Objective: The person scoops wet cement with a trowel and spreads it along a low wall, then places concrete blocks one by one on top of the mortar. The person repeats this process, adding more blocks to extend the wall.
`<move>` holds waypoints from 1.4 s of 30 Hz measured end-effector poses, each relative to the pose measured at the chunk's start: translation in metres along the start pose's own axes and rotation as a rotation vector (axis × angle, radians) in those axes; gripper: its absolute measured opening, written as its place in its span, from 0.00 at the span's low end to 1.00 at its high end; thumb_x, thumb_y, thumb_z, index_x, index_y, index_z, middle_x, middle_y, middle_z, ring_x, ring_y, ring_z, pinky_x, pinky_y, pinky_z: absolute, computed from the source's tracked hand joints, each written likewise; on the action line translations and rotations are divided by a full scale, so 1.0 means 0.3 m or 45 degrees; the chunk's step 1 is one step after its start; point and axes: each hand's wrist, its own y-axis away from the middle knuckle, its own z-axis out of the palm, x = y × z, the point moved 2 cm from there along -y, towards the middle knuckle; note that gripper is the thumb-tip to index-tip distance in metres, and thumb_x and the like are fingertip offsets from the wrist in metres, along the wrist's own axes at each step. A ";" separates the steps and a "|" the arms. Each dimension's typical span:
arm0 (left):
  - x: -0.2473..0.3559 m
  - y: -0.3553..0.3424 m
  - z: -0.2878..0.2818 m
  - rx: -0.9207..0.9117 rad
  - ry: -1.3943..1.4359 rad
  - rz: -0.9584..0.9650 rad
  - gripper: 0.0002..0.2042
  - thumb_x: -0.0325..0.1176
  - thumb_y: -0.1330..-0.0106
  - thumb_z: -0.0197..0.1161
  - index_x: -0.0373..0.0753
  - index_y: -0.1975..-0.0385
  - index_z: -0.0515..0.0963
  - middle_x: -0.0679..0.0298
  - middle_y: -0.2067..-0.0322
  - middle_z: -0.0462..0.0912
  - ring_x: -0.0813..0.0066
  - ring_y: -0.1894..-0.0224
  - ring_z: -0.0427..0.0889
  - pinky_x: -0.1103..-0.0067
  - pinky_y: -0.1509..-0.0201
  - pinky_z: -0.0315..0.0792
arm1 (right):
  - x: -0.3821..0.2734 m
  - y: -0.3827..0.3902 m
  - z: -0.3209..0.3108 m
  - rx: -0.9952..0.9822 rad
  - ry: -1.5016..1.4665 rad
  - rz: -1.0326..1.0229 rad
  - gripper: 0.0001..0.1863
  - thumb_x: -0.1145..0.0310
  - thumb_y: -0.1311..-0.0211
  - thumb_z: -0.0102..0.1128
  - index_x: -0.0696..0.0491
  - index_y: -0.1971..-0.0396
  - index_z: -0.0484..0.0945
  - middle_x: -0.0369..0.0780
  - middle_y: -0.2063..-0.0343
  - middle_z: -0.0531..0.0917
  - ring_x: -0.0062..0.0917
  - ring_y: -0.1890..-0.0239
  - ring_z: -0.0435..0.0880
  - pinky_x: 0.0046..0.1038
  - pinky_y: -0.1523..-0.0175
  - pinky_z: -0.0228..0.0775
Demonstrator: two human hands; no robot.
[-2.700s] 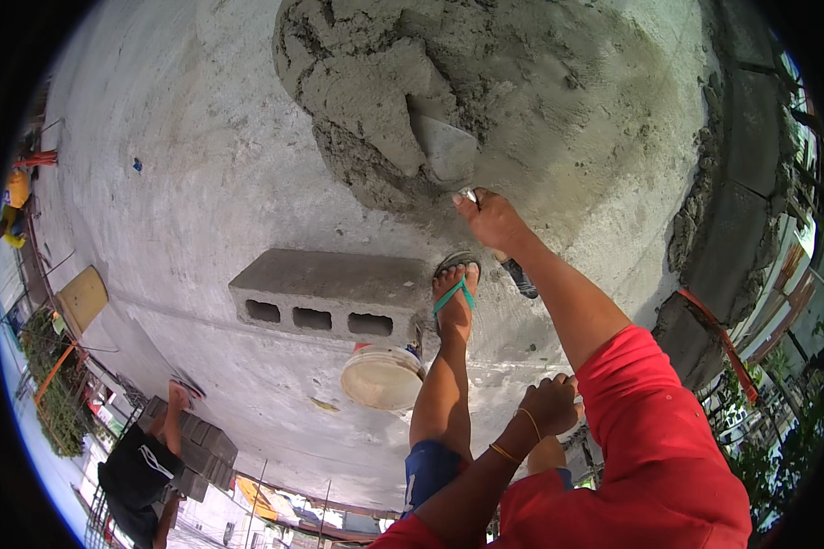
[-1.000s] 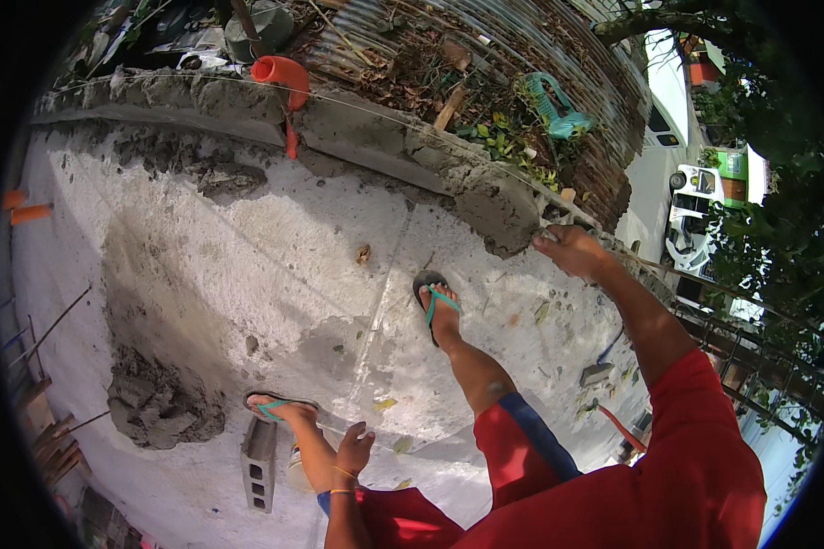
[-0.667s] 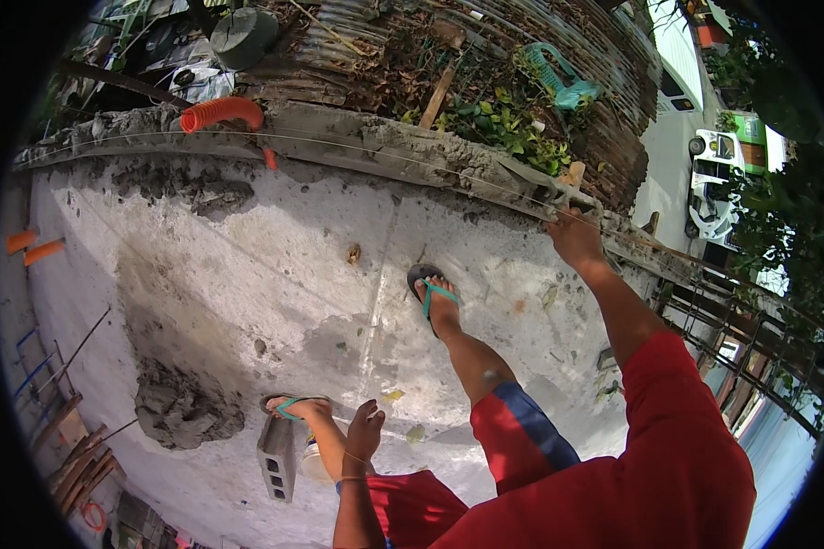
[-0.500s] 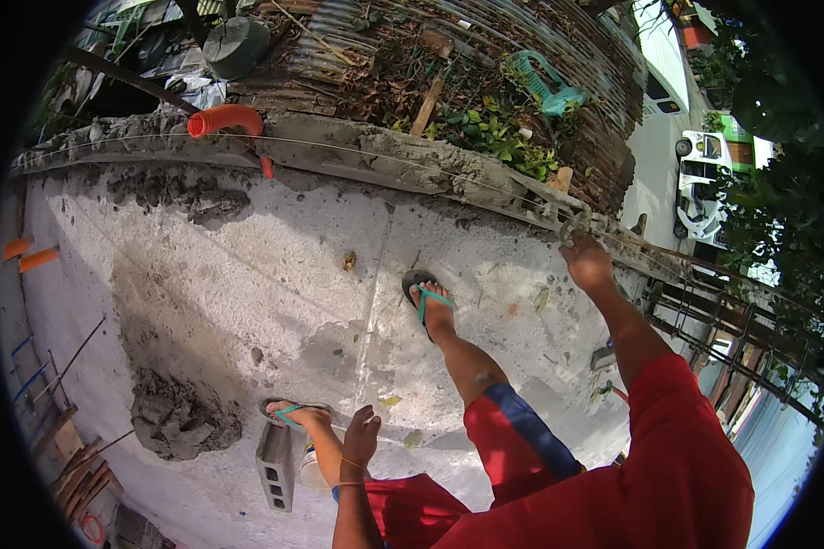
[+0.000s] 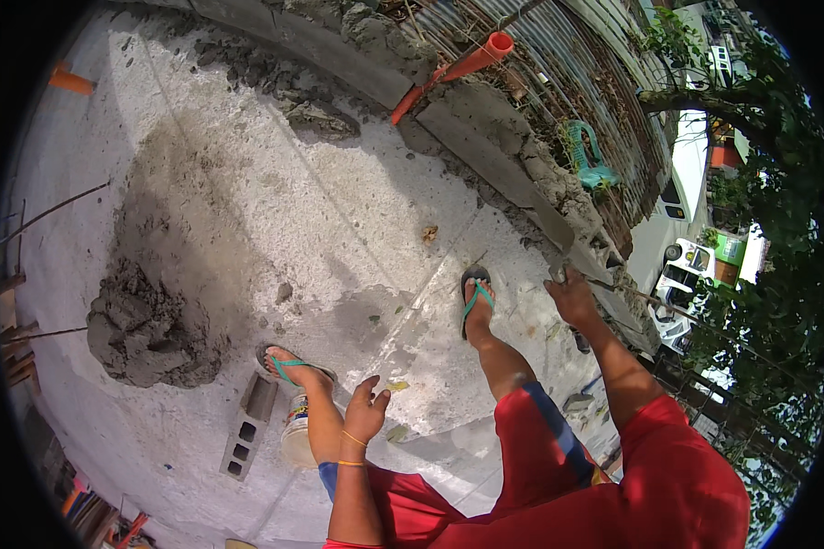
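My right hand (image 5: 572, 297) is beside the low grey block wall (image 5: 471, 146), close to its right end. Its fingers are closed, and what they hold is too small and shaded to make out. My left hand (image 5: 365, 414) hangs over the floor near my left leg, fingers apart, with nothing in it. Left of it, a grey hollow block (image 5: 250, 425) lies on the concrete. A bucket (image 5: 298, 437) stands partly hidden behind my leg. Farther left sits a heap of wet mortar (image 5: 151, 329). My feet in green-strapped flip-flops are on the floor.
An orange corrugated pipe (image 5: 471, 62) sticks up through the wall. Mortar clumps (image 5: 320, 119) lie along the wall's foot. Beyond it are rusty roofing sheets (image 5: 604, 82) and a green plastic chair (image 5: 590, 160). Thin rods (image 5: 55, 212) jut in at the left. Trees and parked vehicles are at the right.
My view has turned, so the wall now runs diagonally and the mortar heap sits higher. My right hand remains by the wall, now a little lower in view. My left hand stays low and empty.
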 end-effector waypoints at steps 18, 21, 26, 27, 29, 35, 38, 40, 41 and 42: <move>-0.202 0.007 -0.502 -0.260 0.178 0.139 0.24 0.47 0.33 0.60 0.43 0.40 0.76 0.52 0.42 0.79 0.52 0.36 0.76 0.54 0.38 0.71 | -2.550 0.366 1.503 -1.209 0.472 -1.110 0.40 0.43 0.45 0.71 0.69 0.51 0.81 0.59 0.56 0.86 0.51 0.51 0.86 0.41 0.46 0.79; -0.281 0.005 -0.518 -0.256 0.085 0.303 0.25 0.48 0.36 0.63 0.43 0.42 0.77 0.53 0.44 0.80 0.54 0.37 0.77 0.56 0.40 0.72 | -2.668 0.479 1.753 -1.479 0.544 -0.887 0.27 0.51 0.47 0.72 0.66 0.66 0.85 0.52 0.68 0.89 0.43 0.67 0.89 0.36 0.57 0.81; -0.295 0.045 -0.640 0.013 0.329 0.237 0.25 0.47 0.38 0.65 0.39 0.45 0.78 0.53 0.47 0.81 0.53 0.42 0.80 0.56 0.42 0.74 | -2.711 0.288 1.847 -1.369 0.401 -0.680 0.13 0.65 0.52 0.71 0.61 0.81 0.82 0.44 0.80 0.86 0.29 0.83 0.84 0.32 0.70 0.78; -0.281 0.051 -0.669 0.060 0.417 0.195 0.24 0.47 0.37 0.65 0.39 0.45 0.77 0.52 0.46 0.81 0.52 0.42 0.80 0.55 0.41 0.74 | -2.712 0.219 1.808 -1.349 0.370 -0.643 0.12 0.67 0.54 0.71 0.61 0.82 0.81 0.43 0.81 0.85 0.28 0.83 0.84 0.33 0.72 0.77; -0.272 0.047 -0.722 0.123 0.554 0.114 0.24 0.45 0.35 0.65 0.38 0.44 0.75 0.51 0.46 0.80 0.50 0.43 0.80 0.54 0.41 0.73 | -2.690 0.129 1.707 -1.319 0.204 -0.481 0.11 0.70 0.53 0.71 0.59 0.82 0.77 0.40 0.85 0.81 0.27 0.87 0.80 0.33 0.78 0.73; -0.245 0.065 -0.764 0.184 0.609 0.160 0.25 0.45 0.33 0.64 0.39 0.40 0.71 0.50 0.44 0.80 0.47 0.42 0.80 0.52 0.38 0.72 | -2.525 0.159 1.449 -1.473 -0.132 -0.072 0.11 0.72 0.49 0.69 0.58 0.74 0.74 0.40 0.86 0.77 0.25 0.89 0.75 0.30 0.84 0.64; -0.241 0.055 -0.761 0.093 0.563 0.153 0.28 0.44 0.33 0.63 0.41 0.35 0.69 0.52 0.42 0.78 0.48 0.43 0.80 0.52 0.40 0.73 | -2.505 0.232 1.528 -1.603 0.304 -0.353 0.10 0.71 0.50 0.68 0.58 0.77 0.74 0.41 0.87 0.78 0.26 0.88 0.77 0.31 0.84 0.64; -0.245 0.041 -0.760 0.012 0.524 0.144 0.29 0.44 0.33 0.63 0.42 0.33 0.68 0.53 0.41 0.78 0.48 0.43 0.80 0.52 0.41 0.73 | -2.557 0.199 1.607 -1.476 0.579 -0.577 0.10 0.71 0.51 0.68 0.58 0.80 0.74 0.41 0.87 0.78 0.26 0.88 0.77 0.32 0.84 0.65; -0.247 0.037 -0.760 0.009 0.514 0.135 0.29 0.44 0.33 0.63 0.42 0.34 0.69 0.52 0.42 0.78 0.47 0.44 0.80 0.52 0.41 0.73 | -2.600 0.133 1.616 -1.432 0.418 -0.532 0.11 0.71 0.51 0.68 0.58 0.81 0.73 0.41 0.87 0.79 0.26 0.88 0.78 0.32 0.83 0.66; -0.249 0.038 -0.758 0.010 0.512 0.116 0.29 0.44 0.34 0.63 0.42 0.34 0.69 0.52 0.43 0.78 0.47 0.44 0.80 0.52 0.41 0.73 | -2.647 0.054 1.615 -1.319 0.313 -0.502 0.12 0.70 0.52 0.68 0.57 0.83 0.73 0.40 0.86 0.79 0.26 0.87 0.78 0.31 0.81 0.67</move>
